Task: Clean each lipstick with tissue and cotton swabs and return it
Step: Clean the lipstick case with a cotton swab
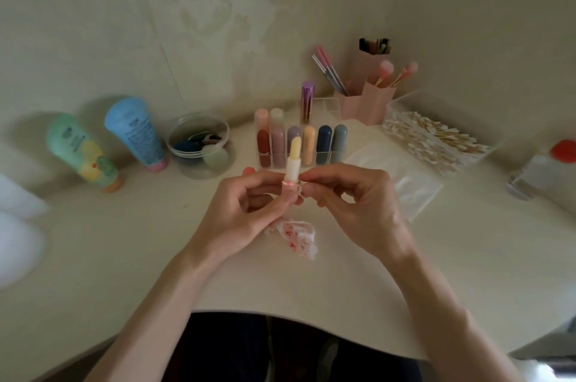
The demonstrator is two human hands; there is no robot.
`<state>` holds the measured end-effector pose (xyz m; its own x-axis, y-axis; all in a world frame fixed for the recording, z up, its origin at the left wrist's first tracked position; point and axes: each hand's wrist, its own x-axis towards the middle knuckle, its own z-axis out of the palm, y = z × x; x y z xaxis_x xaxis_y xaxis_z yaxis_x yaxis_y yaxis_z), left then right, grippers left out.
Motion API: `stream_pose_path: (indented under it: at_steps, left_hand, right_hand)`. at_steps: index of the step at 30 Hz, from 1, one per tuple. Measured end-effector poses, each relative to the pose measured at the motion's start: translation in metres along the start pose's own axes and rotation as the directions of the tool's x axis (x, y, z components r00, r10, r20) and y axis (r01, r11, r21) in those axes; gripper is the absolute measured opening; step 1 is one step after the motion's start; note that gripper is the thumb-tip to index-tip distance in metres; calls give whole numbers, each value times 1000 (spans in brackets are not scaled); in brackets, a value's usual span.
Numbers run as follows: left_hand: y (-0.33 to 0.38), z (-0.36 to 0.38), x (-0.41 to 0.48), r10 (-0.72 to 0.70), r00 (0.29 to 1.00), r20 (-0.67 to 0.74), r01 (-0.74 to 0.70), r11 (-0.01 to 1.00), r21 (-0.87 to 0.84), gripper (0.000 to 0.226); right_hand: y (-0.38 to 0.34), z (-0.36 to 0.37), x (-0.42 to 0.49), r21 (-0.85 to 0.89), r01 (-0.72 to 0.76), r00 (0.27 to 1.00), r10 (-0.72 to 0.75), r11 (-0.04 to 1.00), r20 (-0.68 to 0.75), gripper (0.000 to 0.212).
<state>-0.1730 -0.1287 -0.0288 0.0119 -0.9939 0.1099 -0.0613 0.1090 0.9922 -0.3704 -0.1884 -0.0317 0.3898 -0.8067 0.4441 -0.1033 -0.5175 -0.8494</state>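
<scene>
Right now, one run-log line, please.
left hand grips pale-yellow lipstick upright | right hand pinches cotton swab at its collar | stained tissue on table

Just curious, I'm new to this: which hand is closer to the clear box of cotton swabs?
Right. The right hand, pinching a cotton swab, lies just left of and in front of the box of cotton swabs; the left hand, gripping the lipstick, is farther left.

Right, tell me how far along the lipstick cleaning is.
Done: a crumpled white tissue smeared red lies on the table. In hand: the left hand holds an uncapped pale yellow lipstick upright; the right hand works what looks like a cotton swab at its collar. Left: returning it to the clear organiser; whether the capped lipsticks there are clean, I cannot tell.
</scene>
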Motion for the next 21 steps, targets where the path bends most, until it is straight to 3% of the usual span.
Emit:
stream_pose_path:
  at_steps: [9, 15, 21]
  left_hand:
    - [-14, -5, 4, 49, 999, -23, -47, 997, 56, 24]
    - [-11, -2, 2, 56, 998, 20, -56, 998, 21, 19]
    - [-9, -3, -1, 12, 995, 99, -15, 999, 31, 28]
  right_hand:
    - [-3, 1, -2, 65, -76, 995, 72, 995, 70, 18]
    - [-3, 0, -1, 69, -78, 994, 72, 995, 81, 16]
    - [-1, 0, -3, 77, -115, 991, 109, 990, 72, 18]
